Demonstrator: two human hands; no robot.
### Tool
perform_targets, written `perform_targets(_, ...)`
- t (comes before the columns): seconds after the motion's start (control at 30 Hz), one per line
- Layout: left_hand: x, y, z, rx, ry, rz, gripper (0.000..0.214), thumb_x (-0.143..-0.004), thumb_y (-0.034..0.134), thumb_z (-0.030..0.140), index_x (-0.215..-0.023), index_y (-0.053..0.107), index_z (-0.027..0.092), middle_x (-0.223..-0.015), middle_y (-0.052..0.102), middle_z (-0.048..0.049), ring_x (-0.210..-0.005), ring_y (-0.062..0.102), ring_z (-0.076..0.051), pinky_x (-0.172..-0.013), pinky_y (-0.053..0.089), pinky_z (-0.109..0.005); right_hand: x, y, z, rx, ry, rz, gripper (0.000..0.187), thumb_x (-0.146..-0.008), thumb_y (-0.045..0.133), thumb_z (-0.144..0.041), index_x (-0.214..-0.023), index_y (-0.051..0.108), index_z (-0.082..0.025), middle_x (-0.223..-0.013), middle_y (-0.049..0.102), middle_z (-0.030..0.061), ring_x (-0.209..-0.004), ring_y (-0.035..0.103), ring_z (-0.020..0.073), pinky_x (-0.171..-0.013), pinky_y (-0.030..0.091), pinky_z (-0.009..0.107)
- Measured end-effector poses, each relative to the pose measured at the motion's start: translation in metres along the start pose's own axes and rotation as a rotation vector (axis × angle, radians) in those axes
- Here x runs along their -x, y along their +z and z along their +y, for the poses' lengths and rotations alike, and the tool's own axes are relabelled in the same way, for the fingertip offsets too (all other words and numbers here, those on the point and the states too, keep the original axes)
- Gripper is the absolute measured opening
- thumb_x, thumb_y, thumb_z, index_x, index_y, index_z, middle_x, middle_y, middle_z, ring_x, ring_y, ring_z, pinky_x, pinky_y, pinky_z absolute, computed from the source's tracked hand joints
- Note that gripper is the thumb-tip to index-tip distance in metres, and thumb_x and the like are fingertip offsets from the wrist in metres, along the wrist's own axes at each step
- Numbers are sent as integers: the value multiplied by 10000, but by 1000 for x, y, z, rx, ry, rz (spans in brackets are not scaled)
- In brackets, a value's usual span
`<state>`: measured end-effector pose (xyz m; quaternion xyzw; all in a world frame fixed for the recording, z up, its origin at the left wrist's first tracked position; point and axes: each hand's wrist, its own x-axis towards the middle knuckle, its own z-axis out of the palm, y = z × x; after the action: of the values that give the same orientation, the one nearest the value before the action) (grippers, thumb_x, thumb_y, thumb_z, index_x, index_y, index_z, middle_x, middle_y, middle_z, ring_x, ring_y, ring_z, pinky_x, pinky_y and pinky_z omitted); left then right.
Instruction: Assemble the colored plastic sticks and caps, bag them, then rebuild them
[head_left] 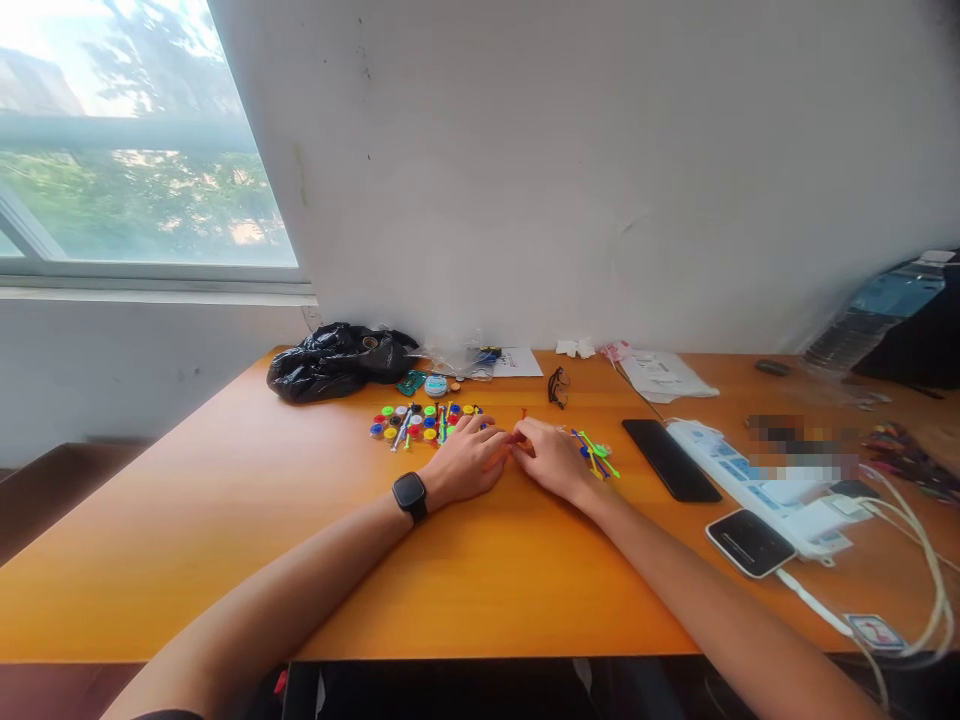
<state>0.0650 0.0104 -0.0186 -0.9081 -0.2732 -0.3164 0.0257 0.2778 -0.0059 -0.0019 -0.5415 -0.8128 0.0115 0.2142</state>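
both hands rest on the orange table (225,520), fingertips meeting. the left hand (466,462) and right hand (553,460) pinch a small red piece (517,437) between them, too small to name. coloured discs (420,422) lie just beyond the left hand; coloured sticks (596,452) sit just beside the right hand, a black phone (670,459) farther out.

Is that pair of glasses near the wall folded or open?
Folded, apparently: the glasses lie compact on the table, no arms sticking out.
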Motion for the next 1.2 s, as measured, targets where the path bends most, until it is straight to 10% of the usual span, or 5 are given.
perform_targets(0.53, -1, 5, -3, -40, 55, -132, 159, -987, 537, 180, -908, 673, 205, -965, 702, -95, -1078, 570, -271, -908, 470, -424, -1, -3, -3, 194, -161, -125, 203, -1031, 515, -171, -995, 715, -186, -998, 702, 75, -945, 599, 218, -810, 393, 328)
perform_targets(0.93, -1, 0, 0, -20, 5, -105, 141, -1000, 549, 205, -948, 680, 213, -1056, 731, -99, -1174, 561, -294, -987, 475, -442, -6, 5, -6, 325, -65, -118, 461, -1092, 409, -321, -1512, 565, -213, -1295, 614, 176, -1152, 486, 335, -967, 393, 454)
perform_targets(1.2, -1, -3, 1, -11, -2, -109, 138, -1000, 549, 201, -1000, 686, 217, -1056, 733, -86, -1133, 566, -288, -980, 477, -439, -5, -2, 1, 316, -96, -74, 352, -1079, 453, -347, -1319, 680, -225, -1313, 602, 158, -1176, 469, 327, -1006, 380, 451)
